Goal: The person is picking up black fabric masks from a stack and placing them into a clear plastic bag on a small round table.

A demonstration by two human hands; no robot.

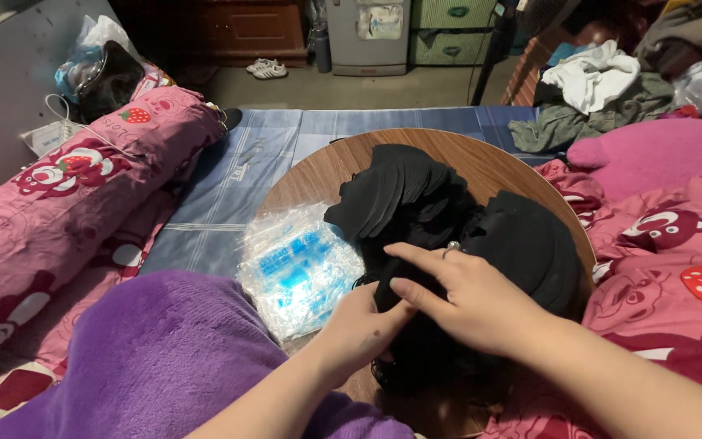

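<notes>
At the far left lay one pink strawberry-print bolster (pixel 83 179), then your purple blanket (pixel 156 349). One stack of clear plastic sleeves (pixel 298 268) sat on the round wooden counter (pixel 481 167), looking unused so far. Your left hand (pixel 359 329) was closed on a black fabric piece (pixel 392 297) pulled from the pile; your right hand (pixel 465 297) lay open, fingers flat on it. Two fanned piles of black pieces (pixel 522 244) remained, so I'd judge most work lay ahead.
</notes>
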